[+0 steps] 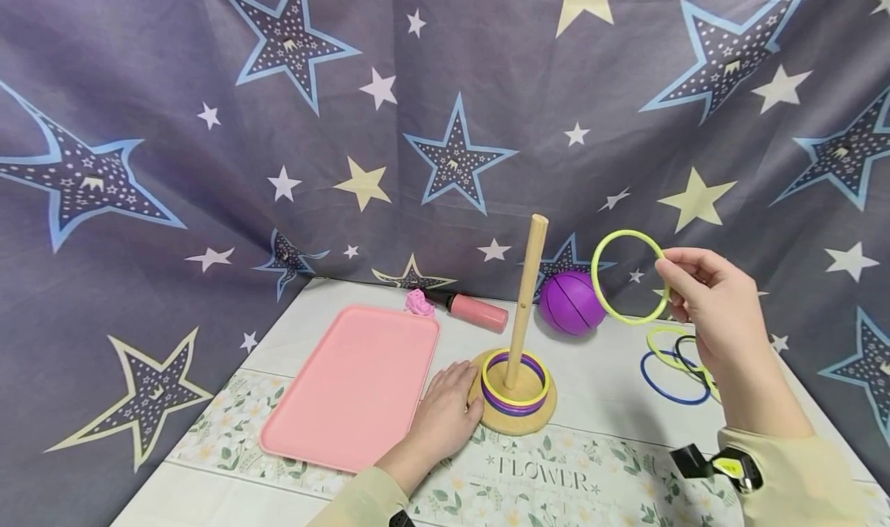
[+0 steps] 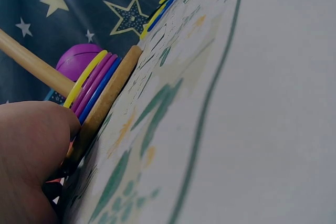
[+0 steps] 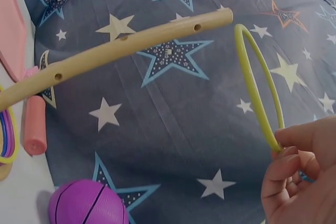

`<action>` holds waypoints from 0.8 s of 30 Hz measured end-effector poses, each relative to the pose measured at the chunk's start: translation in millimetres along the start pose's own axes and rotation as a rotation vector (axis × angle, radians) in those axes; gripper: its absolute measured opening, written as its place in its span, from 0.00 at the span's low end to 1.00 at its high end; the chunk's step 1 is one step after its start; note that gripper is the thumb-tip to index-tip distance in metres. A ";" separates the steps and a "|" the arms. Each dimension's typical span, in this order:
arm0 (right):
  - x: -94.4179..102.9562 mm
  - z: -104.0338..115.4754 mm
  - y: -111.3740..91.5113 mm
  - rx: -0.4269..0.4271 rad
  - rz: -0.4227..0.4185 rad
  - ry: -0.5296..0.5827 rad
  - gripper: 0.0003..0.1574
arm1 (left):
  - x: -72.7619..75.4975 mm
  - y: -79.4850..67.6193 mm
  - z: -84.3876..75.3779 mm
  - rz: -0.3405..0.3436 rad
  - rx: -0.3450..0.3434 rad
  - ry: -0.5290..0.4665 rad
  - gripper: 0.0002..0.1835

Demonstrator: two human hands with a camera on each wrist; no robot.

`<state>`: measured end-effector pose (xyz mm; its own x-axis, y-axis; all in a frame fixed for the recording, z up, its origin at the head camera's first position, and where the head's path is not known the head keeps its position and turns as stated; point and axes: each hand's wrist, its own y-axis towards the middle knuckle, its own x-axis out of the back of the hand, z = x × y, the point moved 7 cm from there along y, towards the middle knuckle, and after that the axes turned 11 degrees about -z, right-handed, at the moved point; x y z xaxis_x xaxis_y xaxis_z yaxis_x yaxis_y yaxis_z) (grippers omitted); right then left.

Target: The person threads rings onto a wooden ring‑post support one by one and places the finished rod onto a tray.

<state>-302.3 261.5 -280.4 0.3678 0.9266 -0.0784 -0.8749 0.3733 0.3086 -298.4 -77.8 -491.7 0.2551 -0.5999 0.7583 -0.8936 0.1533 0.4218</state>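
Observation:
Pinched between thumb and fingers of my right hand (image 1: 718, 304) is a yellow-green ring (image 1: 596, 276), raised to the right of a wooden post (image 1: 526, 295). In the right wrist view the ring (image 3: 250, 85) tilts close to the post's top end (image 3: 223, 18). The post stands upright on a round wooden base (image 1: 511, 425). Around its foot lie stacked rings, a yellow ring (image 1: 545, 376) on top with purple and blue rings below. My left hand (image 1: 445, 413) rests beside the base, fingers extended and touching its left edge.
Several loose rings, among them a blue ring (image 1: 669, 397), lie at the right. A purple ball (image 1: 572, 304) sits behind the post. A pink tray (image 1: 354, 388) lies at left, with a pink hand pump (image 1: 480, 313) and a crumpled pink item (image 1: 419, 303) behind. Star-patterned cloth (image 1: 452, 63) hangs behind.

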 end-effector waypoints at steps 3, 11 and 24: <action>-7.2 4.8 0.1 0.008 0.013 0.011 0.12 | -0.5 -0.2 -0.2 0.002 0.000 0.001 0.30; -31.3 22.3 0.9 0.056 0.062 0.035 0.12 | -0.4 -0.2 0.3 -0.001 0.002 -0.005 0.30; -62.5 37.2 1.5 0.082 0.109 0.063 0.10 | -0.9 -0.1 1.2 0.002 0.000 -0.001 0.30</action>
<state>-314.9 202.6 -239.7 0.2490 0.9635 -0.0986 -0.8790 0.2675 0.3947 -299.0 -78.3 -493.0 0.2529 -0.6008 0.7584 -0.8939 0.1548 0.4207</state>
